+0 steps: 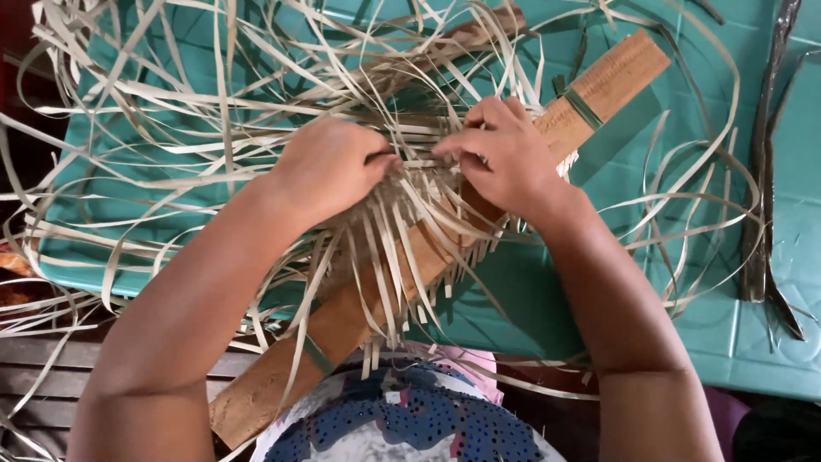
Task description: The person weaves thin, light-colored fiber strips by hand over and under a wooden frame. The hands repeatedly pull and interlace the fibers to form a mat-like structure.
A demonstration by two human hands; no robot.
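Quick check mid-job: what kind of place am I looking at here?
Probably a home or small handicraft weaving spot: pale flat weaving strips spread over a teal plastic table, and a long brown wooden board lying under both hands as they work the strips.

Both hands [419, 167] pinch pale strips [419, 184], seemingly over board [611, 81].

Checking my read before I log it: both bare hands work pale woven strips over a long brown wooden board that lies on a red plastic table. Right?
Not quite. The head view shows the plastic table is teal green, not red. The rest holds: the left hand and right hand work the pale woven strips over the long brown wooden board.
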